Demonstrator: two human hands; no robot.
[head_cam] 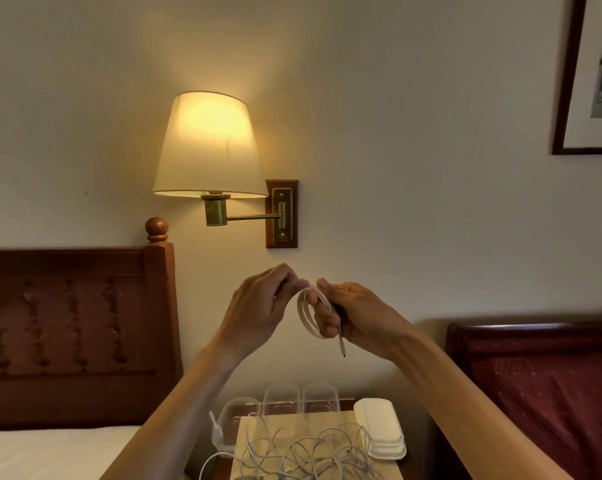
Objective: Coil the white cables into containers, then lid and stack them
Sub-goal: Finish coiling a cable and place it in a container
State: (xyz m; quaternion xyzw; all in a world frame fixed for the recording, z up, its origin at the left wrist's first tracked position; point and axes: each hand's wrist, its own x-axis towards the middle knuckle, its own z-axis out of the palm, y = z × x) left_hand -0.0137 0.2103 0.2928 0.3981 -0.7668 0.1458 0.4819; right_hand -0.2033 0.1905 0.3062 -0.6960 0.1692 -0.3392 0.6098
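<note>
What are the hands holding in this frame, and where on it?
Both hands hold one white cable, wound into a small coil. The right hand grips the coil's right side; the left hand pinches its top. The plug end hangs free.

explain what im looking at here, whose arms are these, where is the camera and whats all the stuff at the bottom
No machine here: a person wears one wide-angle camera on the head, so you see their own two bare arms reaching forward. That is the only picture.

The left hand and right hand are raised in front of the wall, together holding a white cable wound into a small coil; its plug end hangs below the right hand.

Below, on a bedside table, lies a tangle of loose white cables on a pale board. Behind it stand three clear, open containers. To the right sits a stack of white lids.

Around this: a lit wall lamp, a wooden headboard on the left, a dark red one on the right.
</note>
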